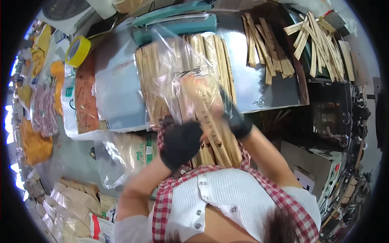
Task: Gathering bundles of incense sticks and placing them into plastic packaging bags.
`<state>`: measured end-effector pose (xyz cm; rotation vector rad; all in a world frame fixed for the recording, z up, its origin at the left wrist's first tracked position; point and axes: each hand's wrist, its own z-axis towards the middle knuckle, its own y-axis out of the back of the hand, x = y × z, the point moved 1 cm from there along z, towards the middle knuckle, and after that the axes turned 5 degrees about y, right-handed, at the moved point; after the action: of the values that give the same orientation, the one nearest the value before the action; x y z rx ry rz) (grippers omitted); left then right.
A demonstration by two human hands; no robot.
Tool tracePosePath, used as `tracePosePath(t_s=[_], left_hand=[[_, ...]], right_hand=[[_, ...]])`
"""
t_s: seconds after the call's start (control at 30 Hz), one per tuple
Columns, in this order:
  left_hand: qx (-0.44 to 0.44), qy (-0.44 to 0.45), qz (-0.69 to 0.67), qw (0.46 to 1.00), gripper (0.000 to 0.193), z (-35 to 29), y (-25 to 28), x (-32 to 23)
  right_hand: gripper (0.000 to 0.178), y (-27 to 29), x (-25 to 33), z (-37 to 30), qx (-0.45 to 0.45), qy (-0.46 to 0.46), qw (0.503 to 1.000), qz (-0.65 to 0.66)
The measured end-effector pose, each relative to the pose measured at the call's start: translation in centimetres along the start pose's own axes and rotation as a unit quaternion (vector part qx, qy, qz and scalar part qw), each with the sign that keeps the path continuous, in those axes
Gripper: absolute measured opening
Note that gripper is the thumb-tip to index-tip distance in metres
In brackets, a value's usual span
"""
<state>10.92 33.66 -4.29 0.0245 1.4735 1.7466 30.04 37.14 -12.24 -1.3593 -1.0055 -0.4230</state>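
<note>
My left hand (pixel 180 145), in a black fingerless glove, is closed beside the lower end of a bundle of long, narrow, brown paper packets (pixel 221 152). What its fingers hold is hidden. My right hand (pixel 236 121), gloved alike, is at the bundle's right side, its fingers smeared by motion. A clear plastic bag (pixel 166 60) spreads over the upper part of the bundle. Beneath and beyond it, more of the same packets (pixel 221 52) lie in rows on the table. Their lower ends reach close to my red-checked apron (pixel 164 202).
A teal sealing machine (pixel 178 28) stands behind the packets. Yellow tape (pixel 78 51) is at the far left. Loose packets (pixel 269 50) lie right, with a tangled pile (pixel 318 44) beyond. A clear bag (pixel 121 158) hangs by the table's near-left edge.
</note>
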Motion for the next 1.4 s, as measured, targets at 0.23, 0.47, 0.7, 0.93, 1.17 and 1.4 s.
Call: tracePosePath(t_s=[0.23, 0.47, 0.7, 0.93, 1.17, 1.4], left_hand=[[0.016, 0.333, -0.278, 0.901, 0.043, -9.9, -2.9, 3.0], [-0.055, 0.302, -0.362, 0.880, 0.040, -1.8, -5.4, 6.6], [-0.065, 0.055, 0.148, 0.985, 0.025, -6.5, -1.6, 2.4], [-0.008, 0.139, 0.100, 0.985, 0.037, -4.3, 7.4, -1.5], [-0.079, 0.072, -0.113, 0.988, 0.019, 12.3, 21.8, -1.5], [-0.003, 0.156, -0.292, 0.944, 0.017, 12.3, 22.0, -2.7]], right_hand=[[0.047, -2.0, 0.2, -13.2, -0.246, 0.066, 0.946, -0.202], [0.036, -3.7, 3.2, -1.6, -0.126, 0.103, 0.714, -0.681], [0.022, -1.9, 1.0, -8.8, -0.060, 0.103, 0.740, -0.662], [0.023, -3.8, 8.0, -11.0, 0.115, 0.266, 0.641, -0.711], [0.043, -9.4, 27.8, -0.4, 0.010, 0.441, 0.585, -0.680], [0.046, -15.8, 26.4, -1.3, -0.088, 0.551, 0.370, -0.743]])
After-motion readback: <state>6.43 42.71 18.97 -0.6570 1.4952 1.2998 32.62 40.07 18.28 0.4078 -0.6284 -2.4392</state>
